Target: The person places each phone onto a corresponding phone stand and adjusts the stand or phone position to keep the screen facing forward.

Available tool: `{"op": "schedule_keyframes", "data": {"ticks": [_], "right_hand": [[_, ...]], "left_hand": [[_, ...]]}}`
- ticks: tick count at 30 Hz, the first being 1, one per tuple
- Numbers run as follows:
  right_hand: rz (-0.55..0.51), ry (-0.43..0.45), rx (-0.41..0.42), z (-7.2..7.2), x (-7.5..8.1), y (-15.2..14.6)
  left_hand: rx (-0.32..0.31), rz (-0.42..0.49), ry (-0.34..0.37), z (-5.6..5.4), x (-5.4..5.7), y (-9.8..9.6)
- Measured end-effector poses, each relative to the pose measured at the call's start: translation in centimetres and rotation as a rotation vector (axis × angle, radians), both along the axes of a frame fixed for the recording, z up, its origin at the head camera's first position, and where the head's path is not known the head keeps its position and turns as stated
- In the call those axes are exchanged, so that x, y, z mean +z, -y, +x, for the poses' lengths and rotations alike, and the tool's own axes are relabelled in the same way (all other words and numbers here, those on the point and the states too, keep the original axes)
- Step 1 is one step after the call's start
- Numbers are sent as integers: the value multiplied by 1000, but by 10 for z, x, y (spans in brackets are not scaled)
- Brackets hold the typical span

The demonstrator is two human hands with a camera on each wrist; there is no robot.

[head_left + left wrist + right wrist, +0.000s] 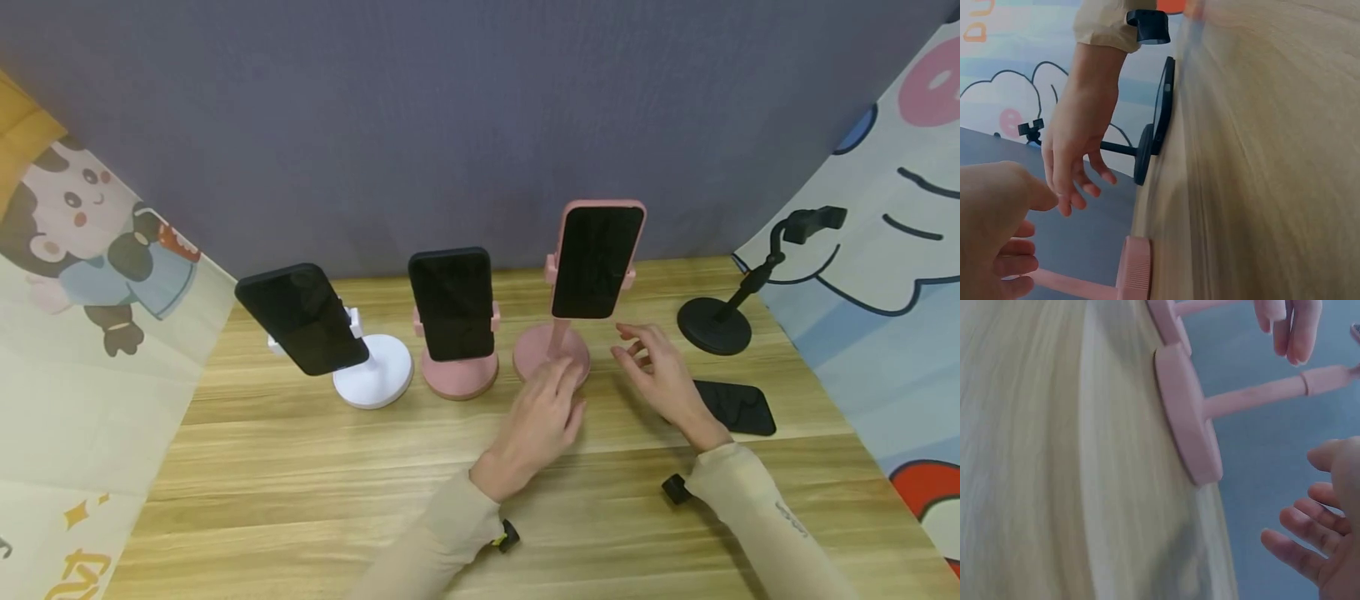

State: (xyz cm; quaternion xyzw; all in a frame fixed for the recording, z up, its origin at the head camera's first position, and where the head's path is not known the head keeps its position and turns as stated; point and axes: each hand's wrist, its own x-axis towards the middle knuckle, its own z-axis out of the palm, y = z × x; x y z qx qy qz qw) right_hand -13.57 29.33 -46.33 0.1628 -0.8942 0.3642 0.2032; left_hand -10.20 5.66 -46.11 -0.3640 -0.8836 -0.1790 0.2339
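A pink phone stand (534, 348) holds a phone with a dark screen and pink edge (598, 262) upright in its clamp. My left hand (536, 417) hovers in front of its round base, fingers loosely bent around nothing. In the right wrist view, a gap shows between that left hand (1297, 328) and the stand's stem (1254, 397). To the right of the stand, my right hand (663, 379) is in the air with relaxed, spread fingers and holds nothing. A black phone (738, 407) lies flat on the table, partly hidden behind the right wrist.
A black stand (716, 327) with its clamp unfilled is at the right back. Leftward are a second pink stand (459, 379) bearing a black phone (452, 304) and a white stand (375, 375) with a tilted black phone (300, 321). A grey panel (450, 125) rises behind the wooden table (300, 500).
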Motion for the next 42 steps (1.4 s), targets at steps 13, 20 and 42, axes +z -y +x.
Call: {"op": "schedule_keyframes", "data": {"ticks": [13, 20, 42], "right_hand": [[120, 143, -127, -5, -11, -33], [167, 261, -284, -8, -14, -58], [382, 423, -388, -17, -22, -102]], "left_hand": [[27, -167, 76, 1, -11, -3], [41, -249, 99, 4, -16, -5], [16, -328, 130, 7, -14, -7]]}}
